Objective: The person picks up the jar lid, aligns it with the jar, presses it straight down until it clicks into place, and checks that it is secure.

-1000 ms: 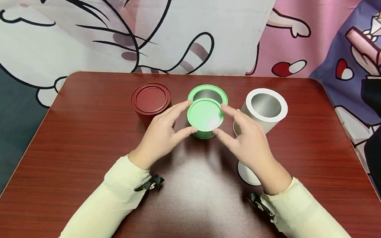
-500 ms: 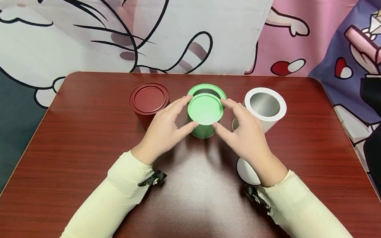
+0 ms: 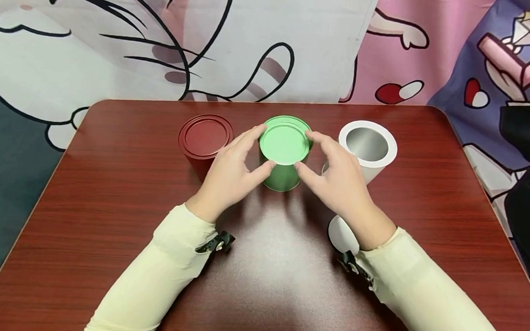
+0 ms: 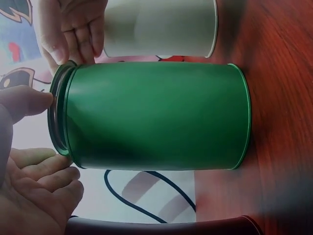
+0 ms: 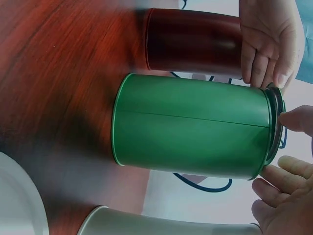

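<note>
A light green round lid (image 3: 285, 144) lies over the mouth of the green can (image 3: 283, 178), which stands upright on the table. My left hand (image 3: 232, 170) pinches the lid's left edge between thumb and fingers. On the opposite side, my right hand (image 3: 340, 179) holds the lid's edge the same way. In the left wrist view, a narrow gap shows between the lid and the can's top rim (image 4: 71, 115). From the right wrist view, the lid (image 5: 279, 122) sits slightly tilted at the can's mouth.
To the left stands a dark red can (image 3: 205, 137) with its lid on. An uncovered white can (image 3: 389, 152) stands at the right, its inside bare metal. A white round lid (image 3: 343, 235) lies on the table near my right wrist. A cartoon-printed cloth (image 3: 321, 40) hangs behind the table.
Both hands have moved the green lid away from me, over the can. The can's mouth, partly visible before, is now covered in the head view.
</note>
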Motion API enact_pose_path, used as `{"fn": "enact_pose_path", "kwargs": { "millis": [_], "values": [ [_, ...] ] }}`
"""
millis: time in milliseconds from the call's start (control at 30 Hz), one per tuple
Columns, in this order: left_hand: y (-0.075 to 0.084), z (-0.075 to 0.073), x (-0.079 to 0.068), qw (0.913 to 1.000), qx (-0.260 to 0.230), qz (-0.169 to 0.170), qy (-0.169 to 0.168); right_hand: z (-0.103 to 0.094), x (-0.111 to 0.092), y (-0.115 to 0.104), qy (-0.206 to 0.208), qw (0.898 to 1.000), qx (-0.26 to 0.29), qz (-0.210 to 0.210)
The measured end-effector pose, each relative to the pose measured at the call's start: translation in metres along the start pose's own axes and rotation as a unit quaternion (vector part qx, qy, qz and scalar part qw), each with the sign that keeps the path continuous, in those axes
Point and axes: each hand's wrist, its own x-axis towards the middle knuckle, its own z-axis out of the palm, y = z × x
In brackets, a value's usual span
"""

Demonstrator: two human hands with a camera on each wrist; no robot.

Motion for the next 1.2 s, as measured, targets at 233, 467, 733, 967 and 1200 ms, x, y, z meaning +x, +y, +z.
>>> {"fn": "enact_pose_path", "kwargs": {
  "millis": [233, 467, 733, 967, 1200],
  "values": [
    [-0.001, 0.002, 0.004, 0.9999, 0.002, -0.009, 0.004, 0.001, 0.005, 0.001, -0.001, 1.000, 0.005, 0.012],
    [-0.002, 0.004, 0.007, 0.9999, -0.001, -0.009, 0.008, 0.002, 0.008, 0.002, -0.001, 1.000, 0.016, 0.024],
    [-0.003, 0.005, 0.010, 0.9998, -0.003, -0.019, 0.002, 0.004, 0.011, 0.004, -0.005, 0.999, 0.018, 0.027],
    [-0.003, 0.005, 0.013, 0.9997, 0.000, -0.026, -0.003, 0.006, 0.015, 0.004, -0.010, 0.999, 0.015, 0.029],
    [-0.003, 0.003, 0.014, 0.9990, 0.003, -0.042, -0.018, 0.007, 0.016, 0.002, -0.009, 1.000, 0.014, 0.025]
  ]
}}
